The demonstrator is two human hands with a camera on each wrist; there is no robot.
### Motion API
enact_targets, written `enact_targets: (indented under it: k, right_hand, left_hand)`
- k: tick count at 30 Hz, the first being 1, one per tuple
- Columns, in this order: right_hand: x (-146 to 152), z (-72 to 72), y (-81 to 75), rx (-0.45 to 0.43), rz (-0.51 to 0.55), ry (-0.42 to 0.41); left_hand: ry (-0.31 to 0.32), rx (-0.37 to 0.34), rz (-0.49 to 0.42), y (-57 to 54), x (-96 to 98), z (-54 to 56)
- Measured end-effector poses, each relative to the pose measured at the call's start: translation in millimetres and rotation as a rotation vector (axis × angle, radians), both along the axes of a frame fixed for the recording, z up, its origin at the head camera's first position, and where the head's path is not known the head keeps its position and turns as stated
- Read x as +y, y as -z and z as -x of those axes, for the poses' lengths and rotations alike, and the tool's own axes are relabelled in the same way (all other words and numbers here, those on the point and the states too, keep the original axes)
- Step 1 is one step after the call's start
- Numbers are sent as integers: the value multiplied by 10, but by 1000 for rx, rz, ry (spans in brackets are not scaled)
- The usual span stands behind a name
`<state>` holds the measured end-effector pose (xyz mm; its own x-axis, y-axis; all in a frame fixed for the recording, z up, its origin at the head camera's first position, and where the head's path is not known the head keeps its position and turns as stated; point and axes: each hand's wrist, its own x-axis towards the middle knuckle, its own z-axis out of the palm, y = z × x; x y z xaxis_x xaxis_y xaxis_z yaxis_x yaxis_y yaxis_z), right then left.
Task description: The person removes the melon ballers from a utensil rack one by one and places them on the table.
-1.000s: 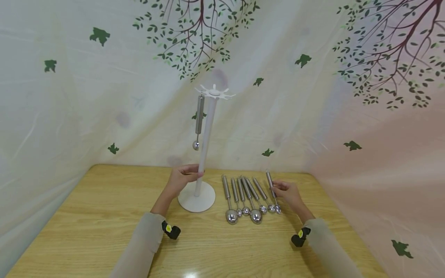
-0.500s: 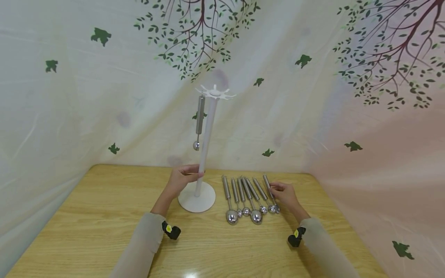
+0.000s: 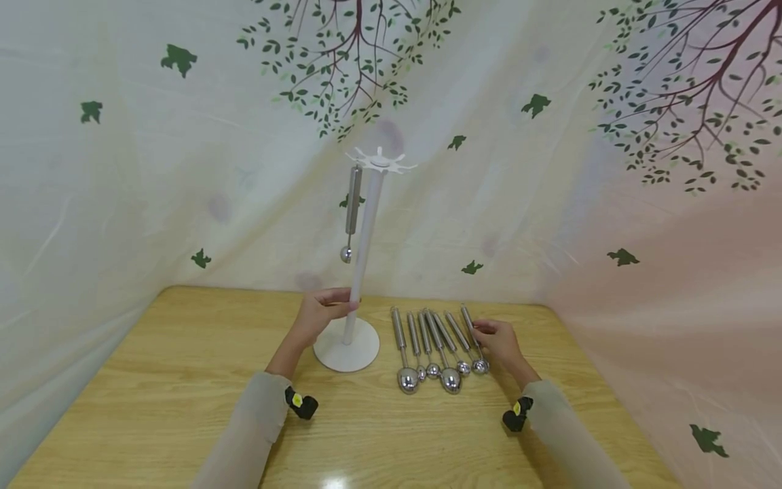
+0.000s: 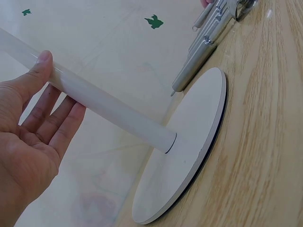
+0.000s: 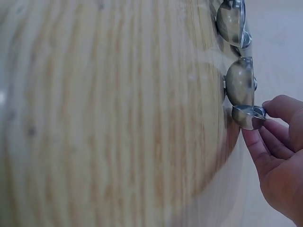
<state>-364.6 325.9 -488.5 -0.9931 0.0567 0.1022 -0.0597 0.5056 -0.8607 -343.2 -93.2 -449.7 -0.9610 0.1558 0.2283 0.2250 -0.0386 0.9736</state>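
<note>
My left hand [image 3: 320, 316] grips the white pole [image 4: 111, 106] of an upright stand, thumb on one side and fingers on the other. A steel melon baller [image 3: 353, 204] hangs from the stand's spoked top [image 3: 380, 161]. At the right end of a row of metal scoops, my right hand [image 3: 499, 339] pinches the handle of another melon baller [image 3: 466, 319]. Its small bowl [image 5: 248, 117] shows beside my fingers in the right wrist view, close against a neighbouring scoop's bowl [image 5: 240, 81]. In the head view the two bowls overlap, so I cannot tell them apart.
Several steel scoops lie side by side on the wooden table [image 3: 379, 435], handles pointing away; two large bowls [image 3: 408, 380] stand out among smaller ones. The stand's round white base [image 3: 363, 353] is left of the row. A printed cloth [image 3: 275, 224] hangs behind the table.
My right hand has moved left with the melon baller, bringing it down and closer against the row. My left hand stays on the pole.
</note>
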Motion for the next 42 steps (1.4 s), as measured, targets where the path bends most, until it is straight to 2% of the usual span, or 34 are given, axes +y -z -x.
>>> enact_targets:
  k: [12, 18, 25, 35, 42]
  right_hand:
    - [-56, -19, -13, 12, -106, -32]
    - [-42, -23, -24, -3, -148, -1]
    - [1, -63, -38, -43, -140, 19]
    - [43, -98, -44, -53, -110, -5]
    - [32, -134, -72, -63, -89, -5]
  left_hand:
    - [16, 13, 2, 9, -7, 13]
    - [17, 10, -2, 6, -7, 14]
    - [25, 20, -12, 27, -13, 35]
    - [25, 28, -17, 5, -14, 2]
    - [40, 72, 35, 3, -21, 1]
